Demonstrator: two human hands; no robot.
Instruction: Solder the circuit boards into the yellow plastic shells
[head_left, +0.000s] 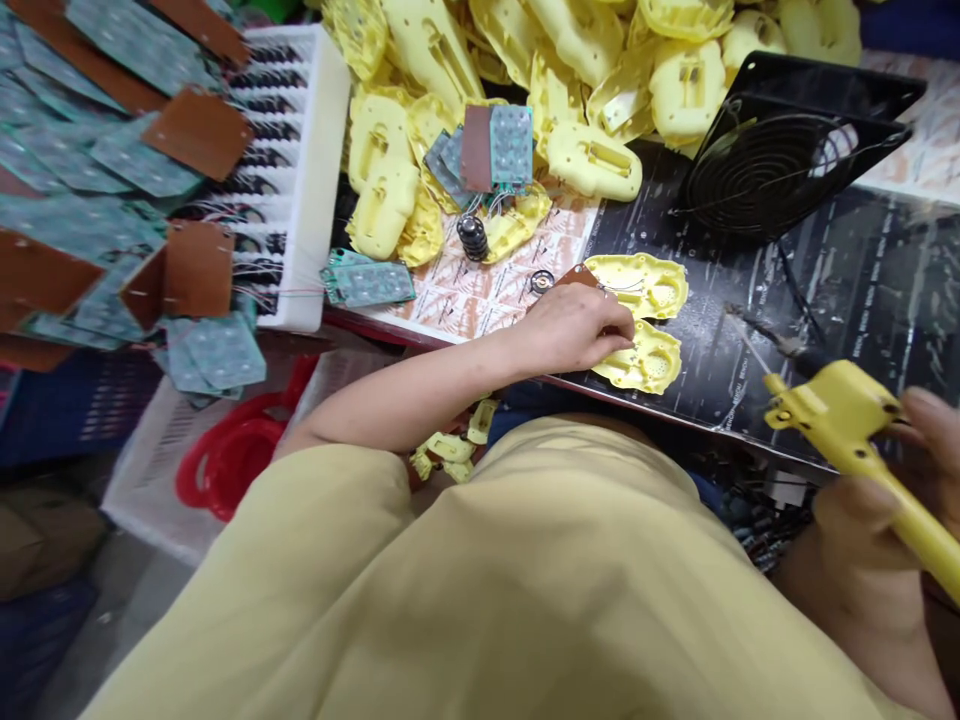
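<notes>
My left hand (574, 330) reaches over the bench with its fingers pinched together at the inner side of the yellow plastic shell halves. One half (654, 290) lies behind the other (651, 365), both with the hollow side up. What the fingertips hold is hidden. Beside the hand lie a small round speaker (541, 282) and a brown circuit board (579, 274), partly covered by the hand. My right hand (862, 525), blurred at the right edge, grips a yellow soldering gun (844, 410). Its thin metal tip points left, towards the shells, apart from them.
A black fan (765, 175) stands at the back right. Yellow shells (592, 160) are heaped at the back, with circuit boards (510, 148) and stacked speakers (472, 238) in front. At left, a white foam rack (315, 180) stands by piled boards (142, 150). A red basket (232, 460) is below.
</notes>
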